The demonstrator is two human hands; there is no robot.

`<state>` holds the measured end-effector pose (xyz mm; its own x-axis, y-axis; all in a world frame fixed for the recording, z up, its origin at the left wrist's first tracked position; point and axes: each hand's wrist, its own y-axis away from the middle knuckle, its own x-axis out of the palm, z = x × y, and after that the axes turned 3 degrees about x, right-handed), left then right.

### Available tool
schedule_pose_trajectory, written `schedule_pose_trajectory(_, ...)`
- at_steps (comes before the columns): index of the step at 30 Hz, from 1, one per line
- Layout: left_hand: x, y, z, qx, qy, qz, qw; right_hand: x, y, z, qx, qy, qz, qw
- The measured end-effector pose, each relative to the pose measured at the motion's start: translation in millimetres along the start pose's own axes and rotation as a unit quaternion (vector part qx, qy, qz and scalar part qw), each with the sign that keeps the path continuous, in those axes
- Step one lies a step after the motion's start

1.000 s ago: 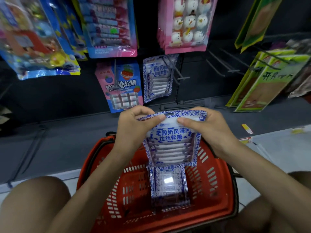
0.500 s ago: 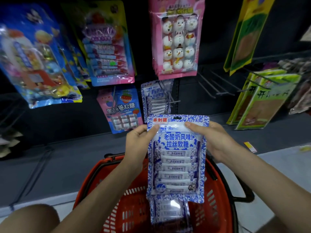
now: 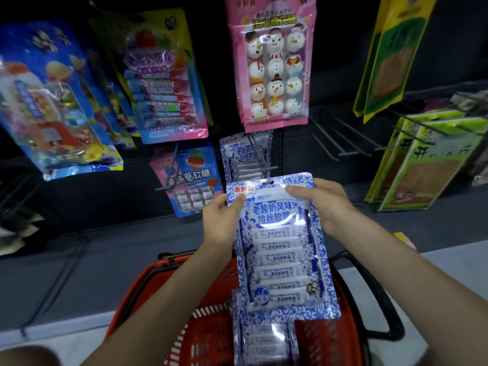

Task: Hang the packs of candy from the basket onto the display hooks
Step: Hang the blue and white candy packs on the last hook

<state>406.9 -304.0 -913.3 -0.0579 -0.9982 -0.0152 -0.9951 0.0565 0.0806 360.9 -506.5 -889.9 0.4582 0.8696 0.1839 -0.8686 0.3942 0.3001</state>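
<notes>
I hold a blue-and-white candy pack [image 3: 280,249] upright above the red basket [image 3: 137,294]. My left hand [image 3: 220,220] pinches its upper left edge, and my right hand [image 3: 324,207] grips its upper right edge with the thumb on the front. The hang hole at the pack's top sits just below a display hook [image 3: 260,154] that carries matching blue-and-white packs [image 3: 237,154]. More of the same packs [image 3: 264,339] lie in the basket, partly hidden by the held one.
Other packs hang around: pink snowman marshmallows [image 3: 274,67], a strawberry candy pack [image 3: 192,178], colourful bags [image 3: 52,101] at left, green packs [image 3: 427,165] at right. Bare hooks [image 3: 340,143] stick out right of centre. The basket's black handle [image 3: 383,299] lies at right.
Both hands lifted the pack out of the basket, straightened it upright and brought it up toward the hook with the matching packs. The view tilted upward.
</notes>
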Motion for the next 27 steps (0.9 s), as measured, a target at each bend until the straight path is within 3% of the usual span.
schedule_pose_trajectory(17,7,-28,-9,0.009,0.016,-0.015,1.0,20,-18,3,0.014,0.008,-0.055,0.998)
schedule_pose_trajectory(27,18,-61,-12,-0.033,-0.017,-0.047,0.998,29,-50,4,0.038,0.025,-0.098,0.994)
